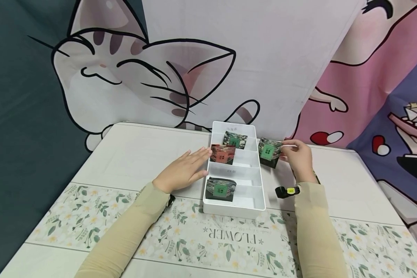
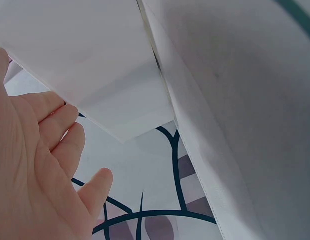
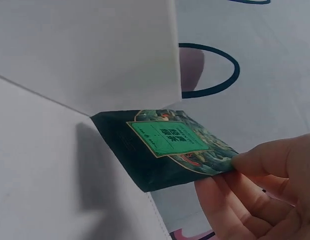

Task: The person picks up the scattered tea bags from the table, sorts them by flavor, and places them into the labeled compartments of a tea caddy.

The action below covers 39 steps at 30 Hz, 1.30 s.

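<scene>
My right hand (image 1: pixel 299 157) pinches a dark green tea sachet (image 1: pixel 269 151) by its edge, just outside the right side of a white divided tray (image 1: pixel 208 210). In the right wrist view the sachet (image 3: pixel 167 145) shows a bright green label, with thumb and fingers at one corner. My left hand (image 1: pixel 184 170) has its fingers straight, the tips right at the tray's left rim. In the left wrist view that hand (image 2: pixel 44 145) lies along the tray's outer wall (image 2: pixel 104 65). Inside the tray are a red sachet (image 1: pixel 222 155), a green sachet (image 1: pixel 220 190) and another green sachet (image 1: pixel 235 140) farther back.
Handwritten labels mark some of the tray's compartments. The tray stands on a white table (image 1: pixel 153 148) with a floral printed band (image 1: pixel 194 239). A cloth with a cartoon cat (image 1: pixel 125 85) hangs behind the table. A dark strap piece (image 1: pixel 286 192) sticks out beside my right wrist.
</scene>
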Available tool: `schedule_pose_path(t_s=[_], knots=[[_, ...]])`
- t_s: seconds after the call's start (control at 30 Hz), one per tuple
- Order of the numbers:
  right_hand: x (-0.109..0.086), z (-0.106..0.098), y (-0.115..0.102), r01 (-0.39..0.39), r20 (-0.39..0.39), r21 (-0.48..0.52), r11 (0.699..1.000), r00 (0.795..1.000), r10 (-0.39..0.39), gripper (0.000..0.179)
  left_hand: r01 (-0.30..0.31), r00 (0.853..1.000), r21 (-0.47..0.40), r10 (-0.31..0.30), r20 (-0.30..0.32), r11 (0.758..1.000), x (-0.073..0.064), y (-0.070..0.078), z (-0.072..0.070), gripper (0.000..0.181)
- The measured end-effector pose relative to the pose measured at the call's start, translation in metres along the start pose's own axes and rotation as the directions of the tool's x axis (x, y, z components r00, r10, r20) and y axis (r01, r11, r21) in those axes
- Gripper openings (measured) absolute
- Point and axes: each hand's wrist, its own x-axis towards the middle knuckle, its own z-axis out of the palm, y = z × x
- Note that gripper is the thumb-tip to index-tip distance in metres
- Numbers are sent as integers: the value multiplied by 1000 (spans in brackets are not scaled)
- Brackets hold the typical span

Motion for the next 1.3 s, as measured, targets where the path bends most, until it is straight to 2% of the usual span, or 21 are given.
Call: schedule_pose_path(t_s=[0.2, 0.33, 0.47, 0.77, 1.0, 1.3], knots=[[-4, -4, -4, -42, -17, 128, 991, 999, 44, 23, -6, 1000, -7, 6, -3, 1000, 0, 1, -1, 69], [-6, -7, -5, -70, -31, 255, 964, 996, 80, 16, -4, 1000, -4, 4, -2, 1000, 1, 1, -1, 69], [-7, -10, -6, -77, -41, 328, 942, 995, 95, 12, -2, 1000, -1, 2, 3, 1000, 1, 1, -1, 69], [-13, -15, -14, -33, -40, 413, 910, 998, 55, 9, -8, 1000, -3, 8, -7, 1000, 0, 2, -1, 69], [-18, -17, -22, -17, -37, 425, 905, 999, 37, 10, -1, 1000, -3, 1, 3, 1000, 1, 2, -1, 69], [-26, -13, -35, 37, -22, 480, 876, 999, -30, 9, -4, 1000, 2, 4, -1, 1000, 1, 1, -1, 69]])
